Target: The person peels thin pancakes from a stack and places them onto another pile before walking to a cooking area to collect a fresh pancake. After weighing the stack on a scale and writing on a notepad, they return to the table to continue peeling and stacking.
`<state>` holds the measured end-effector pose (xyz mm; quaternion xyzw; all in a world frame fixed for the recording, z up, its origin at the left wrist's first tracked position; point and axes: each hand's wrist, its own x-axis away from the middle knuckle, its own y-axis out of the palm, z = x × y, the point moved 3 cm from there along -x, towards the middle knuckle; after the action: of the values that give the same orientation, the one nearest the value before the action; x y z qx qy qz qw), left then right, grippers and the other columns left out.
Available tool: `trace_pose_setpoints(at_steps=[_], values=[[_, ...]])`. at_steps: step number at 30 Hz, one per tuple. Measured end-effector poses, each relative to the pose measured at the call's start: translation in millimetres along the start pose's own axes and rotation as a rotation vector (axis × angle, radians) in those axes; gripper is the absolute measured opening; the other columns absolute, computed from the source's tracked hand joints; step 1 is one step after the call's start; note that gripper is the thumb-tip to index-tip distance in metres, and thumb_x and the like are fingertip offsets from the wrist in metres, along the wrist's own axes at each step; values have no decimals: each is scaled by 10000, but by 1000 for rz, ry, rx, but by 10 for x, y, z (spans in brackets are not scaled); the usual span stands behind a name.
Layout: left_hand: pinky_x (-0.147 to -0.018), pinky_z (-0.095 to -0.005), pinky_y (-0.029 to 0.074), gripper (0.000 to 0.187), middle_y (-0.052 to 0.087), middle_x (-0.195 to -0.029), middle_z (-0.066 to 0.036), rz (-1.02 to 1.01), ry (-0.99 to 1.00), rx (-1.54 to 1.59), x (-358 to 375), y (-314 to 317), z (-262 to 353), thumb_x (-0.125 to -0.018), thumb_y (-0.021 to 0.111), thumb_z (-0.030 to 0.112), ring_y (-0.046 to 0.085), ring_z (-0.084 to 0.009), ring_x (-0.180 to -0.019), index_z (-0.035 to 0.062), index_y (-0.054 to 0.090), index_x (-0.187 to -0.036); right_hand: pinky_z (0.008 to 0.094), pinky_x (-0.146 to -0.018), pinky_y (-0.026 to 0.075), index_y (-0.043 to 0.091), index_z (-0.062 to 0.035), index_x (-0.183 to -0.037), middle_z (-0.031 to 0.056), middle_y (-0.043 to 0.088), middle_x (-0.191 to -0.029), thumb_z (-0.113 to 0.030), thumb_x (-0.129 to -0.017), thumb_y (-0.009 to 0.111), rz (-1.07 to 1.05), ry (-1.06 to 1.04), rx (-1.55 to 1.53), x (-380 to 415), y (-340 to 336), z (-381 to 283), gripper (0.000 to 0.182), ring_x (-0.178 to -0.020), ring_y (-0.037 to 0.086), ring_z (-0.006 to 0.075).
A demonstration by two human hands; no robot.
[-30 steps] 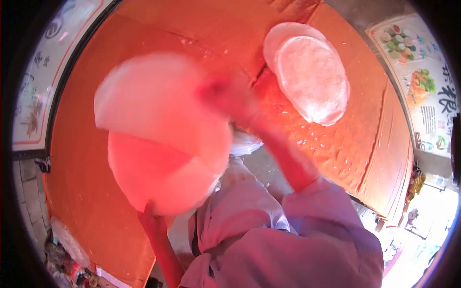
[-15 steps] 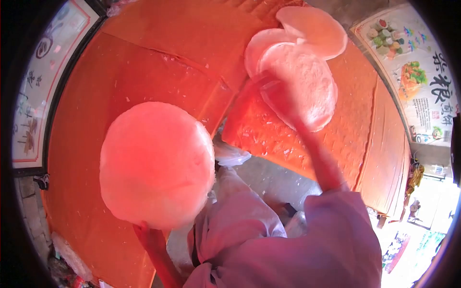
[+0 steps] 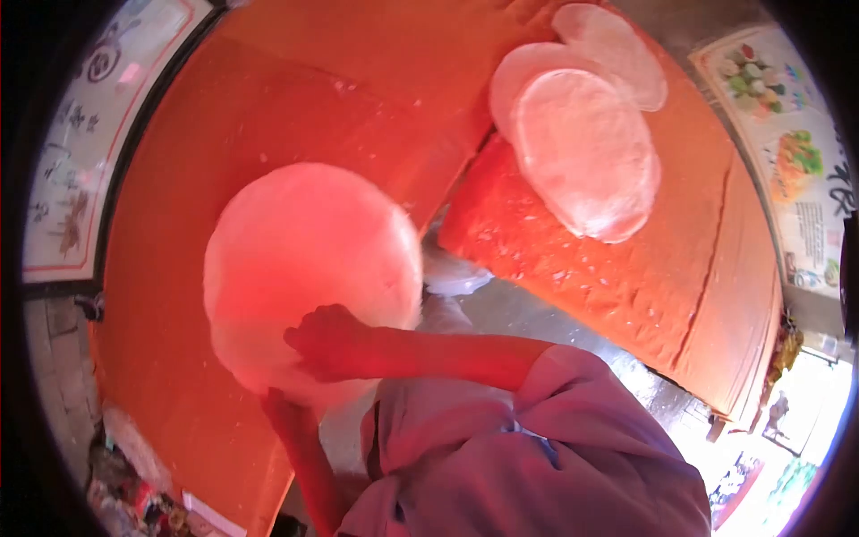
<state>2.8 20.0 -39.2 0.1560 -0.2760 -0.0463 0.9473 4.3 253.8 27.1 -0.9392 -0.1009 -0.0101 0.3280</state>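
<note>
A round, pale stack of thin pancakes [image 3: 304, 233] lies on the orange-covered table at the left, its right side reaching past the table's edge. My left hand [image 3: 279, 403] is closed at the stack's near edge, with some of its fingers hidden. Above the near part of the stack, my right hand [image 3: 329, 342] has its fingers curled into a fist-like grip. What is inside that grip cannot be made out. Off to the right, several thin round pancakes [image 3: 586, 148] lie overlapping, one of them folded or partly tucked at the back.
The orange tabletop [image 3: 358, 116] is scattered with small crumbs. A gap between its left and right parts shows the floor [image 3: 528, 309] and a whitish plastic bag [image 3: 455, 271]. Printed signs stand at the left [image 3: 67, 192] and right [image 3: 787, 152]. Clutter [image 3: 134, 492] sits at lower left.
My right hand has left the overlapping pancakes on the right and come over the stack at the left. The overlapping pancakes now lie uncovered. My left hand stays at the stack's edge.
</note>
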Motion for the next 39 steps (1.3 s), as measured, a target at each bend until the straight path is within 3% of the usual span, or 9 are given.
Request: trace_pose_setpoints(at_steps=[3,8,10,14,18,21,25,28,39], values=[[-941,-370,463,431,520,-1277,-106,136,-22,4,47,36,68,-937,510,199,524,-230,-1160,3,442,-1314,405,-758,488,662,-45,-884,100,657,-812,-178,-752,645,114,-33,72,-153,-66,376,188,-820,639,280],[-917,-386,479,412,521,-1279,-116,37,-60,-3,80,96,-8,-925,462,142,534,-234,-1150,-6,442,-1309,349,-732,541,622,59,-1057,144,647,-939,-125,-895,565,548,66,-1188,466,-1817,2642,251,-812,639,205],[-956,-404,463,417,520,-1288,-120,37,-90,13,35,-96,-115,-911,456,107,532,-243,-1157,-12,441,-1311,319,-703,543,634,15,-1104,92,653,-954,-111,-914,540,748,541,-75,1377,-2895,1816,247,-798,635,150],[-960,-411,461,421,517,-1295,-124,38,-161,73,86,-65,-117,-913,470,117,531,-250,-1158,-8,441,-1315,307,-771,527,585,41,-1189,128,654,-1039,-250,-926,545,1230,74,-882,3107,-3346,2953,394,-911,632,206],[-929,-383,473,451,538,-1261,-109,-89,-35,73,196,244,63,-878,546,97,548,-218,-1127,10,449,-1310,319,-732,539,598,-2,-1133,123,648,-945,-387,-924,560,1538,924,-1092,3408,-2627,2953,440,-842,627,196],[-910,-372,484,477,548,-1249,-98,-31,74,3,218,617,195,-863,598,61,564,-206,-1099,15,444,-1313,326,-633,530,581,-19,-1113,102,632,-964,-309,-887,599,854,941,-633,2351,-1597,2073,368,-730,624,211],[-922,-374,475,487,544,-1253,-118,-54,46,-182,177,994,258,-858,589,18,554,-223,-1118,-2,441,-1322,387,-709,507,577,15,-1091,131,658,-910,-248,-811,644,667,-162,-168,787,-493,234,390,-800,650,281],[-921,-366,477,494,543,-1249,-126,20,-5,-294,127,903,297,-845,586,2,549,-229,-1125,-12,448,-1318,431,-749,501,659,-30,-919,205,645,-844,-210,-774,657,111,196,-33,173,-249,140,230,-839,645,306],[-850,-398,526,530,540,-1259,-126,37,-102,-28,318,255,-8,-832,591,73,567,-254,-1114,3,432,-1332,364,-799,505,631,-67,-981,72,648,-946,-388,-898,570,960,226,14,944,-3606,2460,337,-900,599,219]])
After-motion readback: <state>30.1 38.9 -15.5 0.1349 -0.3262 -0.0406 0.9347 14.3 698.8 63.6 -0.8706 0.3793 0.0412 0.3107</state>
